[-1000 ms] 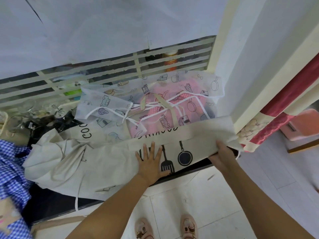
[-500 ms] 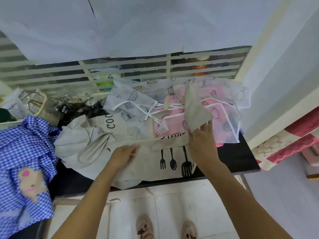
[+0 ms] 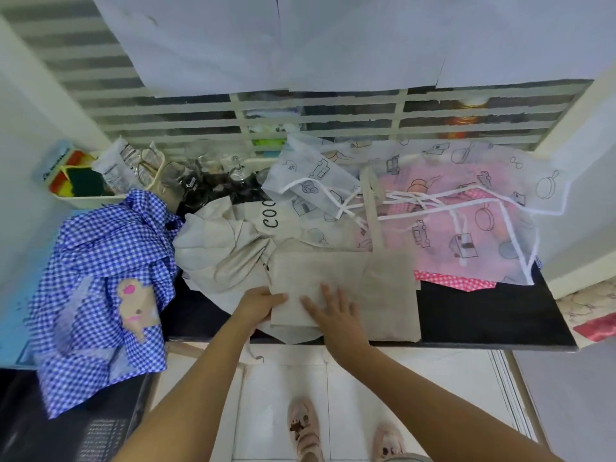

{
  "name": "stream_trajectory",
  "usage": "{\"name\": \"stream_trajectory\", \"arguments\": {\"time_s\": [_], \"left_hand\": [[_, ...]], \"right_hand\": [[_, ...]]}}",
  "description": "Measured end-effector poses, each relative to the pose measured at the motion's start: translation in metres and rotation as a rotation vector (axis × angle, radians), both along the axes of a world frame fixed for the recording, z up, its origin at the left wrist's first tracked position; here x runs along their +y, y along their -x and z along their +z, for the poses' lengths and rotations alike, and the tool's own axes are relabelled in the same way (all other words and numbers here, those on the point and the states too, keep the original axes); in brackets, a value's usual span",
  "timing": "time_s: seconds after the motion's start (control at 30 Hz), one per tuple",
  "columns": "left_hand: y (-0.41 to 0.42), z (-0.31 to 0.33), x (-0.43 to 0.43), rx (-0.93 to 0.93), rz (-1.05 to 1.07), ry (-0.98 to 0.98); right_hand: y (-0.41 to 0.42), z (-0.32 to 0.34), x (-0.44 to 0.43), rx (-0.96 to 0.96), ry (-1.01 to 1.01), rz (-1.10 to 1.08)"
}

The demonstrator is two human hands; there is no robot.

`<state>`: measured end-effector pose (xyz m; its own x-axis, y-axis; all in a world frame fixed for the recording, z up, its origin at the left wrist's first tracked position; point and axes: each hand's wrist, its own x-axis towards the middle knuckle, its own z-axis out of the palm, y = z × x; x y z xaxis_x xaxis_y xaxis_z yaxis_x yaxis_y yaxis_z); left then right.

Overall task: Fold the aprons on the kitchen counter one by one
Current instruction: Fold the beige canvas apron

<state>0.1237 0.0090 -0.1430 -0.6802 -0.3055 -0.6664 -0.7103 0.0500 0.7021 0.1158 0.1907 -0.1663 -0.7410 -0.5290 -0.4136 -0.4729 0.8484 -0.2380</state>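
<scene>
The beige apron (image 3: 346, 288) lies partly folded at the front edge of the black counter (image 3: 483, 315), beside a blue checked apron (image 3: 100, 278). The left hand (image 3: 258, 303) pinches its left edge; the right hand (image 3: 333, 310) presses flat, fingers spread.

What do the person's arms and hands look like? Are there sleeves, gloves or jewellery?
Both forearms are bare as far as the picture shows them; no sleeve comes into view. The left hand and the right hand wear no gloves, and no ring, watch or bracelet is visible. The fingernails look short and unpainted, though the picture is slightly blurred.
</scene>
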Motion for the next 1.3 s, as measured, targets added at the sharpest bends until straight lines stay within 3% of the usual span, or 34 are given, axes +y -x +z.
{"name": "stream_trajectory", "arguments": {"time_s": [0.1,0.2,0.3,0.43,0.6,0.8,0.9,1.0,1.13,1.3], "left_hand": [[0.004,-0.017,0.000,0.022,-0.079,0.215],[0.005,-0.024,0.001,0.027,-0.070,0.249],[0.006,-0.025,0.004,0.023,-0.020,0.250],[0.014,-0.022,0.004,0.064,0.099,0.220],[0.026,0.009,-0.006,0.225,0.287,0.106],[0.011,0.044,-0.042,0.541,0.743,0.134],[-0.009,0.041,-0.057,0.465,0.826,0.153],[-0.028,0.019,-0.062,0.249,0.851,0.135],[-0.044,0.020,-0.032,-0.043,0.777,0.368],[-0.050,0.011,0.027,0.258,0.383,0.607]], "right_hand": [[0.001,-0.008,0.026,0.072,0.032,0.009],[0.004,-0.023,0.058,0.277,0.034,-0.061],[0.009,-0.027,0.099,0.311,-0.051,-0.149],[0.012,-0.035,0.133,0.231,-0.060,-0.166],[0.031,-0.027,0.145,-0.002,-0.090,-0.011],[0.036,-0.021,0.157,-0.086,0.036,-0.021],[0.037,-0.016,0.150,-0.244,0.514,-0.505],[0.052,-0.017,0.149,-0.080,0.624,-0.858],[0.081,-0.011,0.141,-0.455,0.854,-1.142],[0.097,0.007,0.128,-0.591,0.930,-1.154]]}}
